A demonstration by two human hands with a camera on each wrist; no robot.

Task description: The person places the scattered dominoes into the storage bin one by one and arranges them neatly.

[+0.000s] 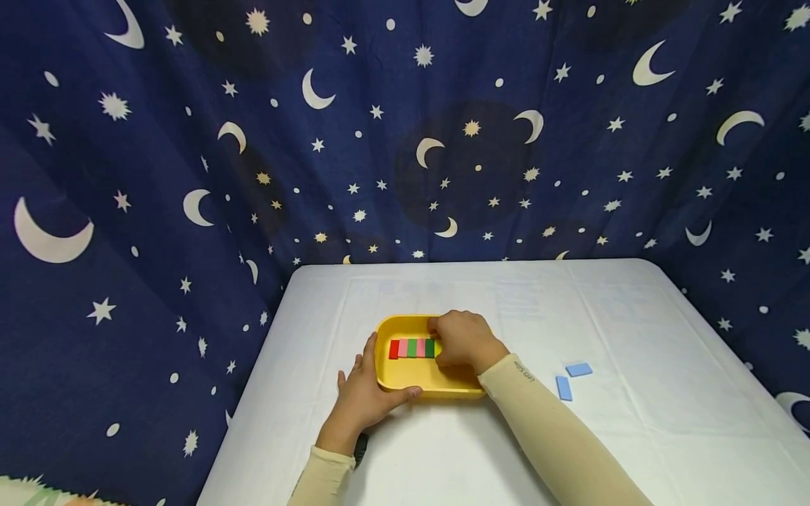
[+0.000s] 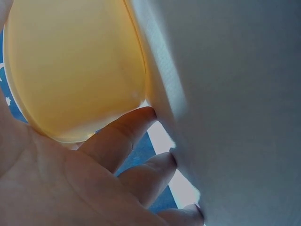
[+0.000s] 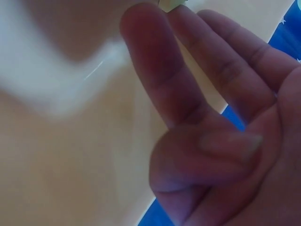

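A shallow yellow plastic tray [image 1: 405, 388] stands on the table. Inside it lies a row of small flat tiles: a red tile [image 1: 394, 349], a pink tile [image 1: 403, 348], a light green tile [image 1: 412, 348], another pink tile [image 1: 420, 348] and a dark green tile [image 1: 429, 348]. My left hand [image 1: 363, 395] rests around the near left corner, its spread, fairly straight fingers and thumb touching the tray's outside. My right hand [image 1: 465, 341] reaches into the tray at the row's right end. In the right wrist view, its fingertips touch a partly visible yellowish tile [image 3: 170, 4]; the thumb lies folded.
Two light blue tiles, one upper [image 1: 579, 370] and one lower [image 1: 564, 388], lie on the table to the right of the tray. A white cloth covers the table [image 1: 639, 323]. Behind it hangs a dark blue curtain [image 1: 380, 91] with moons and stars.
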